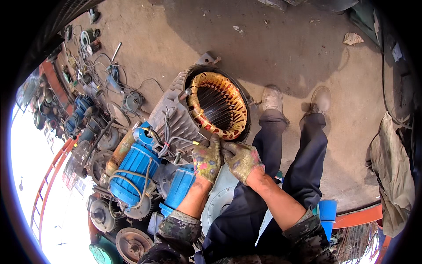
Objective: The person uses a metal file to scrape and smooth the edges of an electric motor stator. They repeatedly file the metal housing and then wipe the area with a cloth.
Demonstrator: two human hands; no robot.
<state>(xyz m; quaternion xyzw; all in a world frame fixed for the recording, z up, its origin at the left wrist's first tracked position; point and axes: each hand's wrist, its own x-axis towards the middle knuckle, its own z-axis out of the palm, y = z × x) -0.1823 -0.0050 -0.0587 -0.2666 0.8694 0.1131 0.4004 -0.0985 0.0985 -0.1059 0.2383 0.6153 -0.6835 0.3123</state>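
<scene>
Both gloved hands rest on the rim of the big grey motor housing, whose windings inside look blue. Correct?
Not quite. The head view shows the windings are copper-orange, not blue. The left hand and right hand, both gloved, do rest on the grey motor housing rim.

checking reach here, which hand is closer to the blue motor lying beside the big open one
Left. The left hand is just right of the blue motor; the right hand is farther off, beyond the left one.

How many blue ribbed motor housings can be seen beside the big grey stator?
2. The large blue ribbed motor housing lies left of the grey stator; a smaller blue one sits under the left hand. More may be hidden in the pile.
</scene>
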